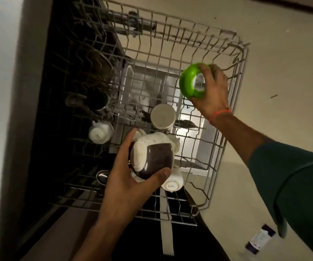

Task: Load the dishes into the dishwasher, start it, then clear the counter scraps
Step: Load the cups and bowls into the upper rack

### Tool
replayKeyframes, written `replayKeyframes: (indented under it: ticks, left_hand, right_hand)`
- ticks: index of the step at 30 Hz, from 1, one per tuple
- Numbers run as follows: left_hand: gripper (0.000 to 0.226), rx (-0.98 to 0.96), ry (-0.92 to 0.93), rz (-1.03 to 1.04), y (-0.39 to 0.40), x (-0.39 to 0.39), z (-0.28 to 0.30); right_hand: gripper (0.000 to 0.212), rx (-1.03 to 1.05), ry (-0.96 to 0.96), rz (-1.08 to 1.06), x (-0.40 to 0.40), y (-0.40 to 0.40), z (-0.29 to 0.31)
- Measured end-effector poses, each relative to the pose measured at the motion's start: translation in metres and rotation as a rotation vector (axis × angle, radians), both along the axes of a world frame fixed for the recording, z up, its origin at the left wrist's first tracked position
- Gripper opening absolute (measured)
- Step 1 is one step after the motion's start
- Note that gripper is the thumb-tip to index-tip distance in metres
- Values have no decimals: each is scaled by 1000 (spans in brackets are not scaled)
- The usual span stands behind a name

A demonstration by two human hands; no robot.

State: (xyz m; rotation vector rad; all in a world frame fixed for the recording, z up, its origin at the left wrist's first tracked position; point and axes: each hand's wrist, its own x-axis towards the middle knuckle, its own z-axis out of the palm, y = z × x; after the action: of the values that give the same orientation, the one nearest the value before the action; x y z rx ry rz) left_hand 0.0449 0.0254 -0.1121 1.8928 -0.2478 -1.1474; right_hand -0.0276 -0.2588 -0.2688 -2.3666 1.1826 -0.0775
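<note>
While we are loading, our left hand [127,178] grips a brown-and-white mug [151,159] over the upper rack [227,140]; our right hand [211,91] clasps a green bowl [190,81] near its far corner. Next, we judge, seat both upside down between tines.

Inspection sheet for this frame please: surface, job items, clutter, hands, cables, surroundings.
Surface: upper dishwasher rack pulled out, far part bare.
Job's things: green bowl, brown-and-white mug, steel cup upside down, white cup, second white cup.
Clutter: bottle on floor.
Hands: left hand grips the mug; right hand holds the bowl over the rack.
Cables: nothing seen.
Surroundings: pale floor, dishwasher interior dark.
</note>
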Motion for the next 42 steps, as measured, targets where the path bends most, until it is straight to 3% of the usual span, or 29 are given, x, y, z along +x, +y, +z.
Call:
replayKeyframes:
  ticks: [7, 11, 16, 18, 21, 25, 29, 36, 42]
  left_hand:
    - [102, -16, 3, 46, -9, -4, 2]
    - [105, -39, -35, 32, -19, 1, -1]
    - [110, -45, -81, 35, -27, 5, -4]
    - [110, -48, -99, 27, -27, 7, -8]
    - [112, -10, -192, -21, -25, 11, -12]
    - [111, 27, -383, -83, -19, 14, -19]
    - [108, 1, -421, -96, -17, 16, -24]
    - [97, -89, -360, -50, -7, 23, -26]
    - [82, -14, -421, -47, 20, 19, -25]
  right_hand:
    - [101, -79, 115, 102, -2, -5, -1]
    - [102, -44, 88, 71, -2, -3, 4]
    - [74, 56, -117, -12, 7, 16, 31]
    - [52, 179, -272, -22, 10, 34, 53]
    - [27, 563, -354, -87, 11, 73, 88]
    - [22, 1051, -403, -258, 7, 117, 117]
    - [15, 1344, -453, -490, 13, 128, 122]
    - [20, 1297, -565, -597, 47, 75, 113]
    - [24, 1143, -586, -832, 89, 17, 77]
